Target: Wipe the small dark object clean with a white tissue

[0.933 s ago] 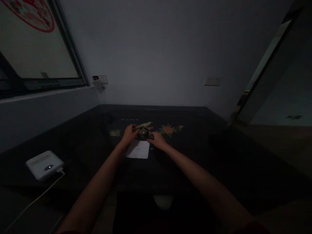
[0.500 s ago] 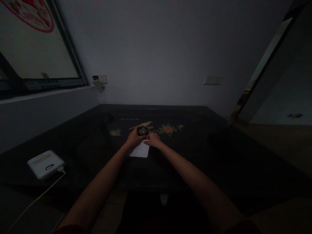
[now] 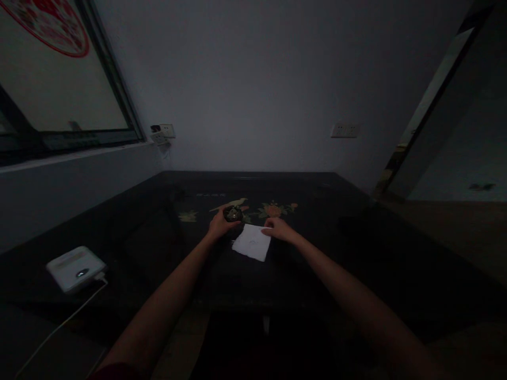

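The room is dim. My left hand (image 3: 221, 224) is closed around a small dark round object (image 3: 232, 213), holding it just above the black table (image 3: 317, 253). My right hand (image 3: 278, 229) pinches the far right corner of a white paper square (image 3: 252, 242) that lies on the table between my hands. The paper is turned at an angle. A flower and bird pattern (image 3: 273, 209) is painted on the table just beyond my hands.
A white box-shaped device (image 3: 75, 268) with a white cable (image 3: 59, 324) sits at the table's left front. Wall sockets (image 3: 345, 130) are on the far wall, and another socket (image 3: 163, 131) is in the left corner. A window (image 3: 47, 89) is at left, a dark doorway frame (image 3: 431, 105) at right.
My right hand has slid the paper to the right and turned it. My left hand keeps the small dark object, slightly raised from where both hands met over it.
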{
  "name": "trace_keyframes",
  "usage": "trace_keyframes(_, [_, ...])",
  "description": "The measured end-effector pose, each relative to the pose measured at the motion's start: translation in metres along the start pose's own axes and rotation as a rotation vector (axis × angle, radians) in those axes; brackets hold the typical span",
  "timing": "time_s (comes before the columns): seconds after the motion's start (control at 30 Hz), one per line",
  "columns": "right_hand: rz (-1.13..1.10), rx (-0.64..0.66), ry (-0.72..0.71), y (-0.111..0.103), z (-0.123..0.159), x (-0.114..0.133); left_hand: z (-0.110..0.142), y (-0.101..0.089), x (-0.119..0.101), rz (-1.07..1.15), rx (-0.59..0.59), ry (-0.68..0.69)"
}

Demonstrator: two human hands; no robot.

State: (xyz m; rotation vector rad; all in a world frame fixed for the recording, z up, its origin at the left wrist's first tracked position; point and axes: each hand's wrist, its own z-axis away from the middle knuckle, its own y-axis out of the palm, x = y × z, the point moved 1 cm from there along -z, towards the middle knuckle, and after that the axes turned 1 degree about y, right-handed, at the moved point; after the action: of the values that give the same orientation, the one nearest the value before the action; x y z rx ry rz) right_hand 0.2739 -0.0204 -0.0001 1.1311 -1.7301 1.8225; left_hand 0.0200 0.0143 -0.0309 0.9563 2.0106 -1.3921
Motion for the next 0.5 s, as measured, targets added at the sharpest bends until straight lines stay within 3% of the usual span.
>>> trace_keyframes(0.13, [-0.206, -0.02, 0.139, -0.037, 0.028, -0.029, 0.008, 0.002, -0.017, -0.007, -0.001, 0.025])
trace_keyframes(0.27, [-0.306, -0.215, 0.156, -0.061, 0.046, -0.049, 0.017, 0.014, -0.041, 0.093, 0.018, 0.124])
trace_keyframes(0.4, [-0.369, -0.376, 0.112, -0.067, 0.047, -0.049, 0.024, 0.035, -0.07, 0.276, -0.019, 0.184])
trace_keyframes(0.5, [-0.409, -0.437, 0.047, -0.063, 0.044, -0.04, 0.028, 0.055, -0.087, 0.384, -0.051, 0.139])
